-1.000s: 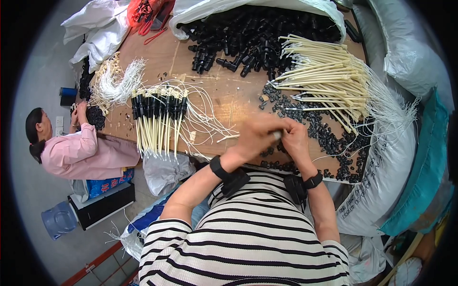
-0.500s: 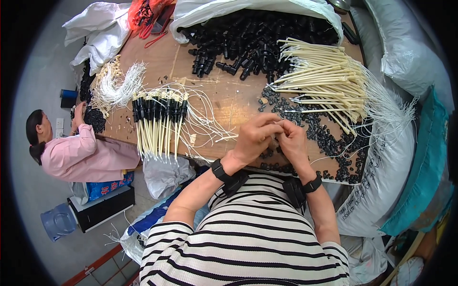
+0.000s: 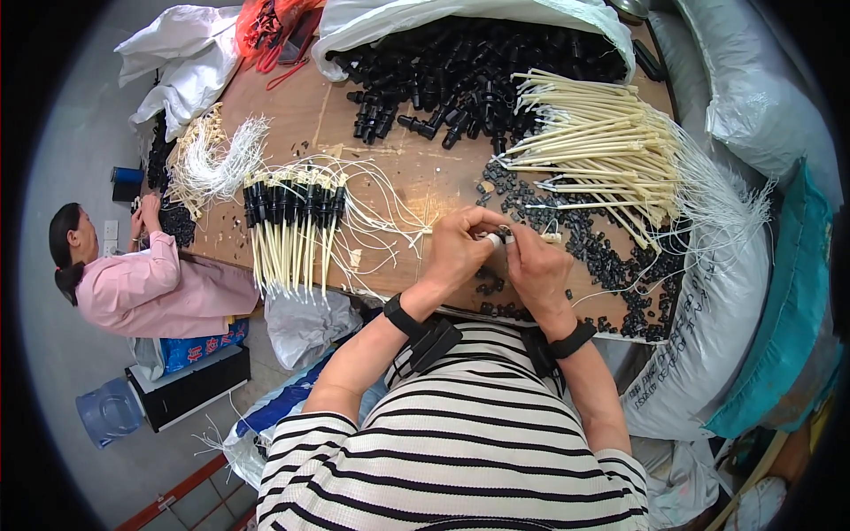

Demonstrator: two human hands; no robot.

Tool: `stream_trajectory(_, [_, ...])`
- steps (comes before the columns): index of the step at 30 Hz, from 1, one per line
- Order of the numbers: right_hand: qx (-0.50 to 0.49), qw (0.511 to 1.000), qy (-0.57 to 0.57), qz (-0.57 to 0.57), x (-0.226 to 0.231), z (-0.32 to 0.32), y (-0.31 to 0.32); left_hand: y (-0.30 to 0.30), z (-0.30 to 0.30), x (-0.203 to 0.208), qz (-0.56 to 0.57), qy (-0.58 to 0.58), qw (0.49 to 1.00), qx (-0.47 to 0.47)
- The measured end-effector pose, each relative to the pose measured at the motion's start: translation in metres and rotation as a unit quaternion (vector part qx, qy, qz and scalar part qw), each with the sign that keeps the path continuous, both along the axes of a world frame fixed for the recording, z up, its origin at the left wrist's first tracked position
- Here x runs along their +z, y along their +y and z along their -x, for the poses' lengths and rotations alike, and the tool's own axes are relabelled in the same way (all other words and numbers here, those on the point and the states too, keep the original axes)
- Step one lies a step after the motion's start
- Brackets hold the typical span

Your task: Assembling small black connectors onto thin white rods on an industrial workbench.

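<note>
My left hand and my right hand meet above the near part of the table, fingertips pinched together. Between them shows a small black piece, its shape too small to make out. A thin cream tube with a whitish tip sticks out to the left of my left hand. Beyond my right fingers a short cream end is visible; whether it belongs to the same tube I cannot tell. Small black plastic pieces lie scattered beside and below my right hand.
Cream tubes with white wires are heaped at the right. Tubes fitted with black connectors lie in a row at the left. A white sack of black connectors spills at the back. A co-worker in pink works at the far left.
My left hand has shifted slightly left and turned, so the black piece between the fingertips now shows. The right hand has tilted and dropped a little. The co-worker's hands have moved slightly.
</note>
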State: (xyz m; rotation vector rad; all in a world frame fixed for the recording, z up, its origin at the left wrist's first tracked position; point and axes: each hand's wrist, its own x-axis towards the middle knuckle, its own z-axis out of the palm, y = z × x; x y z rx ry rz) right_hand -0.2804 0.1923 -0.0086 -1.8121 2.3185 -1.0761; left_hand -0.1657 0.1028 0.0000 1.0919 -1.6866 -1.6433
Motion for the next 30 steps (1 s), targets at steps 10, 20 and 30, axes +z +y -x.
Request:
stream_trajectory(10, [0.047, 0.857, -0.512, 0.008, 0.004, 0.007, 0.004, -0.02, -0.009, 0.003, 0.24, -0.052, 0.969, -0.018])
stream_trajectory(20, [0.138, 0.984, -0.112, -0.027, 0.015, 0.025, 0.019, -0.024, -0.02, 0.009, 0.248, -0.142, 0.93, -0.232])
stream_trajectory(30, [0.055, 0.92, -0.372, -0.108, 0.022, -0.004, -0.015, -0.018, -0.038, 0.028, 0.486, -0.177, 0.842, -0.156])
